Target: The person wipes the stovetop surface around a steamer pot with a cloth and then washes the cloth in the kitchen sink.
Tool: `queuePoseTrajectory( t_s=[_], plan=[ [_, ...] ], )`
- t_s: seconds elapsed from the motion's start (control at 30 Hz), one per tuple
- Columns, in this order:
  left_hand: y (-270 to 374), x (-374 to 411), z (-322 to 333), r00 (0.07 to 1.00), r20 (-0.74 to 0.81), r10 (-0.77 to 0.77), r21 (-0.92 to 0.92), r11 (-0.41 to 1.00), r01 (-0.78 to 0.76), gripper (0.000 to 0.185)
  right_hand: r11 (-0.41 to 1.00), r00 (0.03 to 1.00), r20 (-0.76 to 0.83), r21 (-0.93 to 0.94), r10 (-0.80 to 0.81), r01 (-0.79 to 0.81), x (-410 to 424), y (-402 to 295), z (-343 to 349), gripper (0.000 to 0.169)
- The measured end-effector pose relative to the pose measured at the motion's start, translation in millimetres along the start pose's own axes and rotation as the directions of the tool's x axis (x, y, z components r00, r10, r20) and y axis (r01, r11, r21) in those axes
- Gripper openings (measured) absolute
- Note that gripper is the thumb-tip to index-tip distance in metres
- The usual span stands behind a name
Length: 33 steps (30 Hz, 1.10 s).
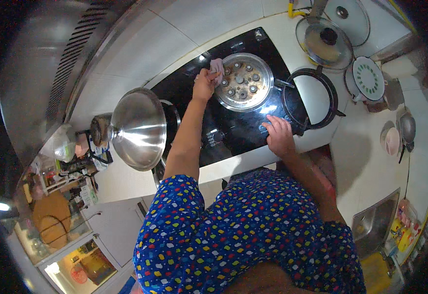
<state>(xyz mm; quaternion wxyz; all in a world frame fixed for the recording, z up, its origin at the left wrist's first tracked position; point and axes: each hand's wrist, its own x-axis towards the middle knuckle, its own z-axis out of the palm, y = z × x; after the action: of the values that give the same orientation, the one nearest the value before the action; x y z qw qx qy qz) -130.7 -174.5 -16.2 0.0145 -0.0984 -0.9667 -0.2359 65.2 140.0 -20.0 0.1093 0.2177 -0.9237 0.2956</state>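
My left hand (pixel 204 85) grips a pale pink cloth (pixel 217 68) against the left rim of a round metal burner tray (pixel 244 96). Brown stains cover the tray's floor around several burner nozzles. The tray is set in a black glass gas cooktop (pixel 232 126). My right hand (pixel 280 136) holds nothing; its fingers are spread on the glass by the front edge, near printed markings. To the right of the tray, a black ring-shaped pan support (pixel 333 92) lies partly on the glass and partly over the pale counter.
A large steel wok lid (pixel 138 128) stands over the cooktop's left end. Glass-lidded pan (pixel 322 44) and a white enamel pot with a patterned lid (pixel 368 79) occupy the back right. A steel sink (pixel 373 224) lies far right. The range hood (pixel 52 47) overhangs the upper left.
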Motion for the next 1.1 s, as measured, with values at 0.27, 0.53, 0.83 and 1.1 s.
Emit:
queuePoseTrajectory(
  t_s=[0.27,0.53,0.83,1.1],
  plan=[
    [41.5,-72.9,-3.1,0.986,0.001,-0.167,0.154,0.974,0.165,0.039,0.998,0.998,0.07,-0.061,-0.001,0.005,1.8,-3.2,-4.0,0.042],
    [79.4,-108.2,7.4,0.987,0.078,-0.143,-0.039,0.988,0.146,0.03,0.998,0.999,0.039,-0.042,-0.035,0.037,2.6,-2.4,-6.2,0.044],
    [14.6,-14.2,-39.8,0.803,-0.393,-0.448,-0.098,0.889,0.448,0.031,0.999,0.998,0.067,-0.033,-0.001,0.003,2.0,0.8,-3.7,0.041],
    [-7.4,-18.7,-7.6,0.886,-0.208,-0.415,0.19,0.871,0.453,0.047,0.999,1.0,0.01,-0.045,-0.015,0.015,-1.2,-0.5,0.1,0.045]
  ],
)
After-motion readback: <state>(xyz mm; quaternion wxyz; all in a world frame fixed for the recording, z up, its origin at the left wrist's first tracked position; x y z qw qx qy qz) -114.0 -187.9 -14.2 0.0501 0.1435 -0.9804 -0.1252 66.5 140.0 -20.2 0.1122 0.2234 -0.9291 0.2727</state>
